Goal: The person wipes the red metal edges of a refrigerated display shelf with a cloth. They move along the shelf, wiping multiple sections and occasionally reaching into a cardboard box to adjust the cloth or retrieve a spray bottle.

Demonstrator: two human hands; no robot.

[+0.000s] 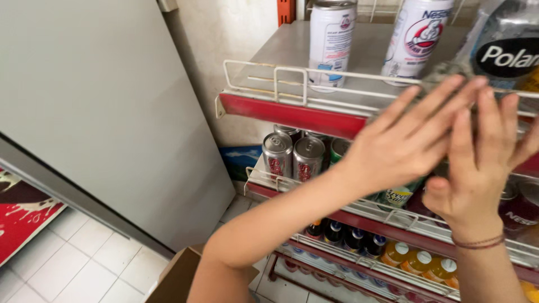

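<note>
Both my hands are up at the front edge of the top shelf (292, 47), pressing a grey cloth (446, 72) against the wire rail (292, 76). Best to keep the cloth flat and sweep along the rail, well short of the two white cans (332, 42) standing just behind it. My left hand (401, 143) lies flat, fingers spread and loose, grasping nothing. My right hand (477, 168) is upright beside it, fingers extended on the cloth's lower edge, wrist bent back.

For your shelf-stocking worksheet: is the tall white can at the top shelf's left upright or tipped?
Upright: the white can stands base-down on the top shelf.
</note>
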